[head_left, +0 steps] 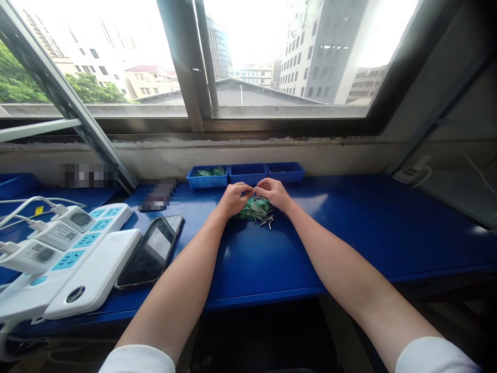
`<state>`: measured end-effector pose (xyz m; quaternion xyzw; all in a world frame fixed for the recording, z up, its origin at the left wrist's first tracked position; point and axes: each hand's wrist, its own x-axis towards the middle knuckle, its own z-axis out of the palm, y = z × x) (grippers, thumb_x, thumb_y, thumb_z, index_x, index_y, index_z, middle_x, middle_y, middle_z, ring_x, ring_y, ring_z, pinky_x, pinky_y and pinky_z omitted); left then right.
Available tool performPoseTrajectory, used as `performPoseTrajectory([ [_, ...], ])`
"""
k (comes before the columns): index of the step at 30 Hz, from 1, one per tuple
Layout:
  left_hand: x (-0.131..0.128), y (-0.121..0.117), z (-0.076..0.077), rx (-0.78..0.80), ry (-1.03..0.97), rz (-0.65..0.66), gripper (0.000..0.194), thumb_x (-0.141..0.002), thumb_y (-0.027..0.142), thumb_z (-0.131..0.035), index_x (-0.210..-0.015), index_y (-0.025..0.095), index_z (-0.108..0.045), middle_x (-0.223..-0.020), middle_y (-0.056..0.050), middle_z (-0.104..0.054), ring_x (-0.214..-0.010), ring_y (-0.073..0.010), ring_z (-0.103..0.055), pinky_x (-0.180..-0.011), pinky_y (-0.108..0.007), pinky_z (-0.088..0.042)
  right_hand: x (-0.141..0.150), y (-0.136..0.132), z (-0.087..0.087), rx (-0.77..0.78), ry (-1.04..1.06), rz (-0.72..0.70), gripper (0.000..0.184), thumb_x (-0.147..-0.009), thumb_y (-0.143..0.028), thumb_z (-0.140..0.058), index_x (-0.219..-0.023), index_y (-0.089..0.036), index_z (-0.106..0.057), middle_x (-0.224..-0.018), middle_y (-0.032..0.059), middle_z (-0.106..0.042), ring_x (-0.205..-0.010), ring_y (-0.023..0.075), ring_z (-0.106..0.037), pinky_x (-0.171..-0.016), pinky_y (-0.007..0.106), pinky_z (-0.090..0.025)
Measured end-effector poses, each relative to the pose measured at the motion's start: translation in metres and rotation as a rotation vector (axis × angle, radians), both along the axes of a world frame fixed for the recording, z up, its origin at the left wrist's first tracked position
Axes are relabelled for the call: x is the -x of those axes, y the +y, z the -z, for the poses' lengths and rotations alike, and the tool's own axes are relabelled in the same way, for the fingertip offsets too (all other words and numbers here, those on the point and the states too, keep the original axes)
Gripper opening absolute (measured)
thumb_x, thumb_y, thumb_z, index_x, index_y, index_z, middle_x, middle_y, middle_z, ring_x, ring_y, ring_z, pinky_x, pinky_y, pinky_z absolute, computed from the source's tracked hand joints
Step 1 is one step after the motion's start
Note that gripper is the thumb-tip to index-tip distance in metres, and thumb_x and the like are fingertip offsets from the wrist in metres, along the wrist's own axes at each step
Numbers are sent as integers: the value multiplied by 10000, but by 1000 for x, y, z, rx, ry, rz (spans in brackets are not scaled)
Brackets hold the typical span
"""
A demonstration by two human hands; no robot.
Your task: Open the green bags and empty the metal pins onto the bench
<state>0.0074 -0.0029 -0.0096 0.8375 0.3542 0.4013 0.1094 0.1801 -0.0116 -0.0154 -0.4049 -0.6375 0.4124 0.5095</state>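
Note:
My left hand [236,199] and my right hand [273,194] meet fingertip to fingertip above the blue table. Both are closed in a pinch; whatever lies between the fingers is too small to make out. Just below them is a heap of green plastic packaging [248,210], with small silver metal pins [267,221] that look like rivets lying on it and spilling toward me. Behind my hands stand three blue bins in a row. Green packets fill part of the left bin [208,181], and dark small pieces lie in the right bin [286,177]. My hands partly hide the middle bin [247,178].
To the left lie a phone [152,251], a white power bank [95,274] and a white power strip [79,243] with plugged-in chargers and cables. A metal shelf post [93,132] rises at the left. The window wall [341,153] bounds the table's [361,228] back.

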Motion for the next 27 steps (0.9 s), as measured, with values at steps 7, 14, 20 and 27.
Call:
performPoseTrajectory([
  [7, 0, 1, 2, 62, 44, -99, 262, -854, 290, -389, -775, 189, -618, -798, -27, -641, -754, -155, -565, -704, -261, -435, 1, 1, 2, -20, 22, 13, 282, -600, -379, -722, -760, -157, -650, -709, 55, -678, -677, 175, -626, -620, 292, -486],
  [14, -2, 0, 1, 196, 81, -148, 365, -882, 351, -321, -743, 183, -615, -771, -29, -659, -718, -159, -568, -689, -268, -427, 3, -1, -1, 5, 96, 62, 292, -631, -414, -689, -771, -165, -628, -676, 45, -678, -520, 120, -541, -489, 253, -425],
  [20, -2, -4, -3, 215, 7, -129, 391, -890, 377, -316, -799, 171, -635, -720, -18, -640, -659, -145, -547, -645, -257, -422, 2, -2, -5, 43, 125, 69, 271, -610, -372, -698, -769, -162, -636, -630, 19, -644, -514, 104, -516, -464, 228, -385],
  [27, -2, -3, -2, 220, -2, -109, 361, -890, 367, -335, -812, 180, -633, -752, -18, -654, -672, -145, -560, -664, -256, -439, 2, 1, -1, -5, 104, 78, 312, -610, -328, -686, -874, -163, -679, -768, 39, -685, -622, 137, -580, -570, 265, -476],
])
